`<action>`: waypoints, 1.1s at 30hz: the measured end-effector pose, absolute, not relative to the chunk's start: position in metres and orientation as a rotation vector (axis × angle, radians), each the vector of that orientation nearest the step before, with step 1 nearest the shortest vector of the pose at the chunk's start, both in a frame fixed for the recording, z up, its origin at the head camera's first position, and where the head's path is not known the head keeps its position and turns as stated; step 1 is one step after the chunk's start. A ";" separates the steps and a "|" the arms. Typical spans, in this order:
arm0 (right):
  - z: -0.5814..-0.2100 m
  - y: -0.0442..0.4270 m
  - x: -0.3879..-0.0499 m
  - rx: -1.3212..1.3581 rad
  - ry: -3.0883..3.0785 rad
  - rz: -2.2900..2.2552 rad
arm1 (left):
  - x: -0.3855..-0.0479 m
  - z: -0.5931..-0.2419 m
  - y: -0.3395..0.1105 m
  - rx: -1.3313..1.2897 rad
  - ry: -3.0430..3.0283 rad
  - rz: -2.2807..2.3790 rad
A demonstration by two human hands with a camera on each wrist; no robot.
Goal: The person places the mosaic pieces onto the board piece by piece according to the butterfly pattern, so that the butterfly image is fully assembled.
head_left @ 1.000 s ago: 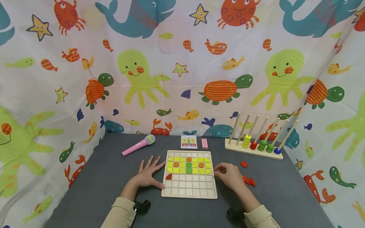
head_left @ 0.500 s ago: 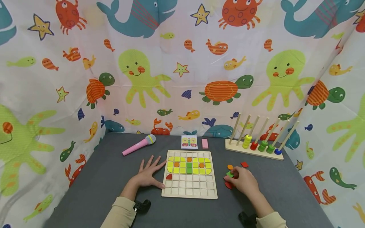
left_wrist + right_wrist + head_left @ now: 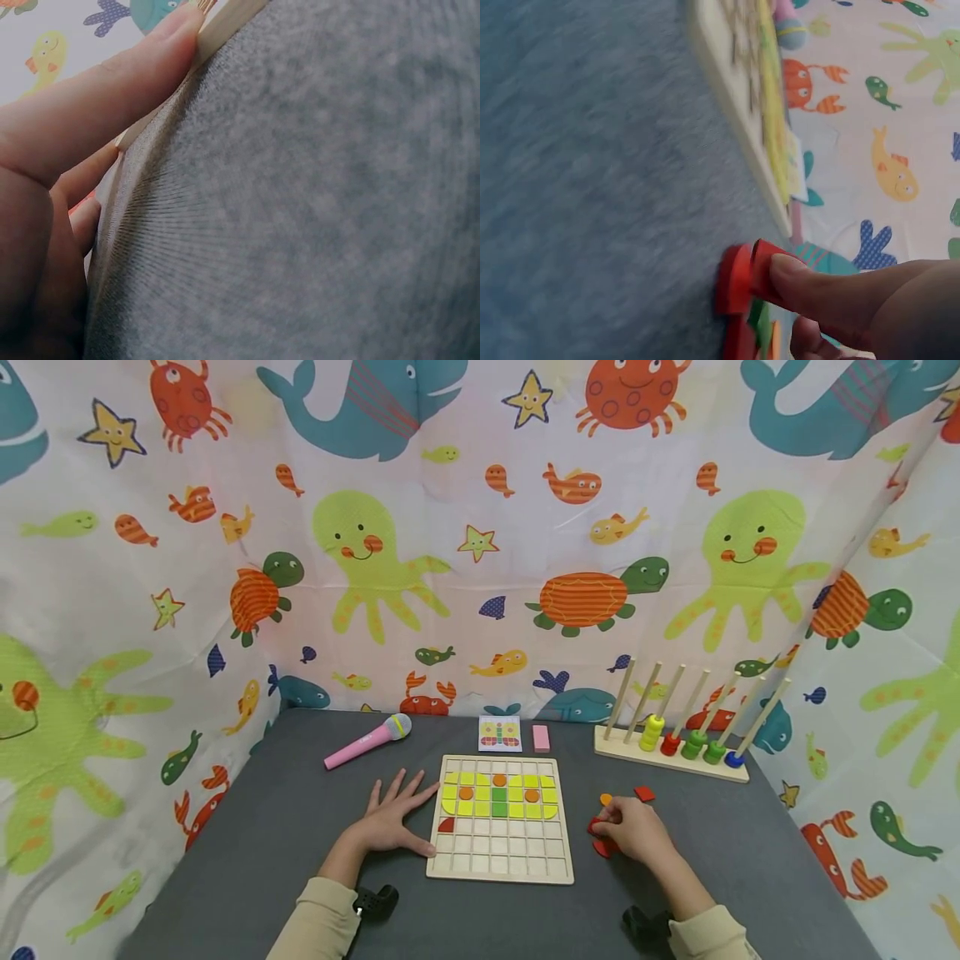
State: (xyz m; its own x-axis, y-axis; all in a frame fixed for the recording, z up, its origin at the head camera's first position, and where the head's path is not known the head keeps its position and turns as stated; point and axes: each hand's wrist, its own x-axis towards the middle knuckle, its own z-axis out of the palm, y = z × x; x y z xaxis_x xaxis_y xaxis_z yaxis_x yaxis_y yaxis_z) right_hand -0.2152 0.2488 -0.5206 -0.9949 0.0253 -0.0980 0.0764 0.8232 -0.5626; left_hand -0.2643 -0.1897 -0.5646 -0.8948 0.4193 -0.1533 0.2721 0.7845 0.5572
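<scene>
"Beside the right edge of the wooden board [image 3: 500, 863], what are we doing with our right hand [image 3: 637, 832]?"

"We hold a red piece [image 3: 763, 264] in a narrow pinch. Our thumb covers part of it, so we can't tell its whole shape. It tips up right next to another red piece [image 3: 733, 280], and a green piece [image 3: 760, 321] is near too."

"How do we pick it up well?"

"We should hold it by its sides and lift it straight up, so it doesn't bump the others. If two come up together, we should let one go. A hard squeeze could make it pop out, so we should be gentle."

"And our left hand [image 3: 392, 825]?"

"Its fingers are spread wide, and its thumb touches the board's left edge. A soft push there is good, we think, because it helps the board not to slide."

"What can we look at to check the shape?"

"There's a red corner piece [image 3: 446, 826] in the board, just under the yellow pieces [image 3: 465, 809], in the first column on the left. The picture card [image 3: 499, 734] behind the board is good to peek at, too."
</scene>
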 end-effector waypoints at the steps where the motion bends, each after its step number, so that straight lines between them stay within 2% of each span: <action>1: -0.519 0.247 -0.216 0.066 2.915 -0.916 | -0.265 -0.565 -0.190 0.539 2.708 0.784; 18: -0.515 0.188 -0.238 -0.045 2.860 -1.160 | -0.261 -0.560 -0.188 0.519 2.700 0.796; 33: -0.520 0.121 -0.231 -0.290 2.809 -1.351 | -0.263 -0.559 -0.187 0.521 2.703 0.768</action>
State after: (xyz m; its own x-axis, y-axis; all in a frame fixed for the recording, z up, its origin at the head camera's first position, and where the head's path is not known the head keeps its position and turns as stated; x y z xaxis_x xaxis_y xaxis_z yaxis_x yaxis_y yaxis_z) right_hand -0.2306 0.1211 -0.5200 -0.9828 -0.1707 0.0703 -0.1615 0.6104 -0.7755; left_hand -0.2628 -0.1866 -0.5593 -0.8949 0.4133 -0.1684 0.2631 0.7933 0.5491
